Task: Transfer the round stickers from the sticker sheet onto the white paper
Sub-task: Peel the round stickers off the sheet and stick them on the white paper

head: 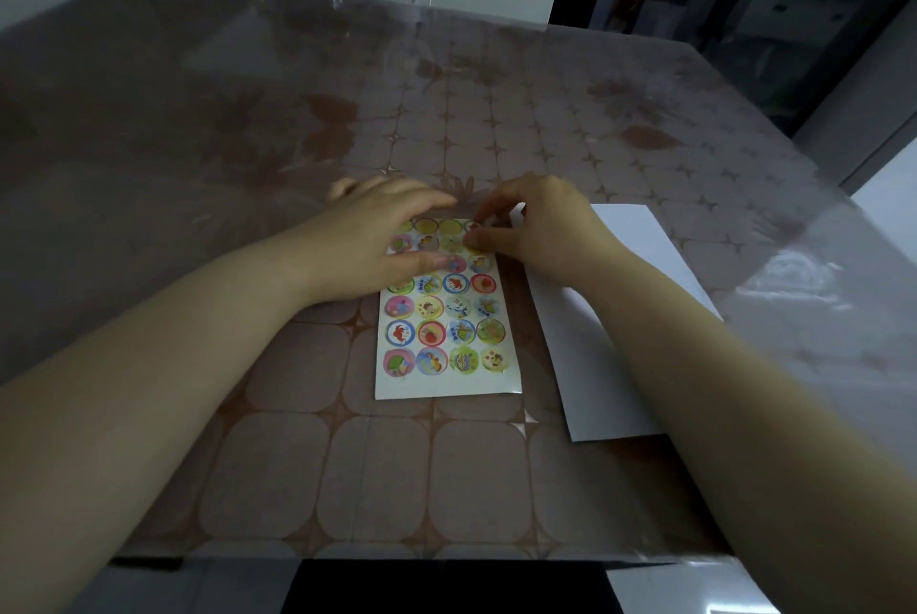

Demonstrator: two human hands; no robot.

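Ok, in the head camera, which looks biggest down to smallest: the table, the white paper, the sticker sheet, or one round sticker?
1. table
2. white paper and sticker sheet: too alike to rank, and an arm covers part of the paper
3. round sticker

Table (496, 474): a brown cloth with a pattern of rounded squares is covering the top, and a clear plastic cover (818, 276) is lying over it, catching glare at the right. Sticker sheet (444, 330) is lying flat near the middle, its long side running away from the viewer. White paper (590, 380) is lying just beside it on the right, slightly skewed, not overlapping.
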